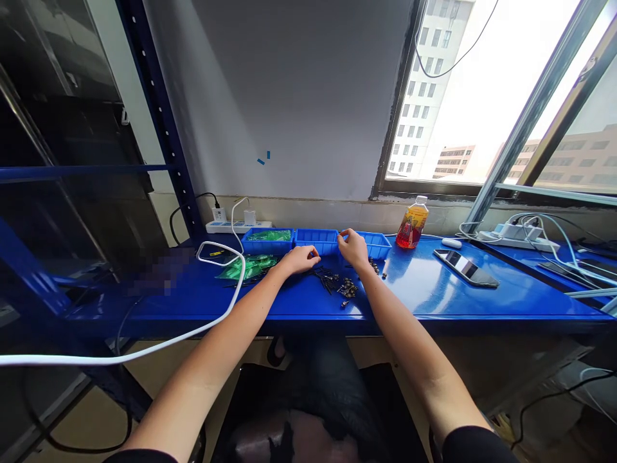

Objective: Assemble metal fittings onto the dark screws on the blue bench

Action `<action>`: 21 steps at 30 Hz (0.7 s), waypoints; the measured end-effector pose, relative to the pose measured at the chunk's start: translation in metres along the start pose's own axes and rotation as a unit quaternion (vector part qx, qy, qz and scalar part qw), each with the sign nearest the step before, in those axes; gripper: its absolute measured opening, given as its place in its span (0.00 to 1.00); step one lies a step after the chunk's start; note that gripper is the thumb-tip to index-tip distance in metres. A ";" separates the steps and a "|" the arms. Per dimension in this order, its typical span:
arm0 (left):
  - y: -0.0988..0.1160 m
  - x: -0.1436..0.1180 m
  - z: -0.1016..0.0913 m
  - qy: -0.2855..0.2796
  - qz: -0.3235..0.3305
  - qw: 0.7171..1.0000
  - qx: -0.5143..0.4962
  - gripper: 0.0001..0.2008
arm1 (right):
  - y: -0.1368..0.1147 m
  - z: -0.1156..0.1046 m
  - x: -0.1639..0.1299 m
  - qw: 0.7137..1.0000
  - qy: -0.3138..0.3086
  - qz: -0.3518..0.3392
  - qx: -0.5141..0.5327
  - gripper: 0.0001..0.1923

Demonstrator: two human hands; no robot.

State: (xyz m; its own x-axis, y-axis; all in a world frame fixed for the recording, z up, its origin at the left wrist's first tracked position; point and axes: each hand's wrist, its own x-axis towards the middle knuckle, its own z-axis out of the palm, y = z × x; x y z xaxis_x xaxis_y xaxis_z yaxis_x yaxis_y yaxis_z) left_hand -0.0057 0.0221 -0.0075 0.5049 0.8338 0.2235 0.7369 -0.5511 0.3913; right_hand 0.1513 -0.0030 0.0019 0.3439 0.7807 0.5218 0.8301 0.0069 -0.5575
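My left hand [301, 258] is just in front of the middle blue bin [315, 235], its fingers curled together; whatever they pinch is too small to make out. Fingers bent and closed, my right hand [353, 248] hovers by the edge between the middle bin and the right blue bin [380, 247]. What it holds, if anything, is hidden. Below and between the hands lie thin black pieces [328, 280] and a heap of small metal parts [348, 289]. More small parts [373, 265] sit beside my right wrist. Green plastic bags [253, 266] lie left of my left hand.
A left blue bin [254, 247] contains green bags. A white cable [193, 332] loops across the left side, near my left forearm. Rightward are a drink bottle [412, 223], a phone [466, 267] and a power strip [518, 235] with cables. Another power strip [226, 226] lies behind the bins.
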 end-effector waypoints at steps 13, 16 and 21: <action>-0.001 0.002 0.000 -0.038 -0.010 0.999 0.014 0.07 | -0.018 0.000 -0.011 0.975 -0.189 -0.116 -0.031 0.07; 0.000 0.002 -0.001 -0.048 -0.022 0.998 0.020 0.07 | -0.019 0.000 -0.013 0.959 -0.246 -0.130 -0.050 0.07; 0.001 0.000 -0.001 -0.039 -0.037 0.998 0.028 0.09 | -0.022 -0.001 -0.015 0.948 -0.278 -0.146 -0.055 0.08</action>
State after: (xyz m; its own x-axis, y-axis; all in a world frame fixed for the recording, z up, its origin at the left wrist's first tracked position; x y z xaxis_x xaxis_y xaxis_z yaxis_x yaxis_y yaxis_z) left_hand -0.0052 0.0220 -0.0065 0.4804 0.8682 0.1242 0.7965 -0.4911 0.3527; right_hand 0.1282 -0.0155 0.0070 -0.1661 0.9645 0.2054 0.9059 0.2315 -0.3546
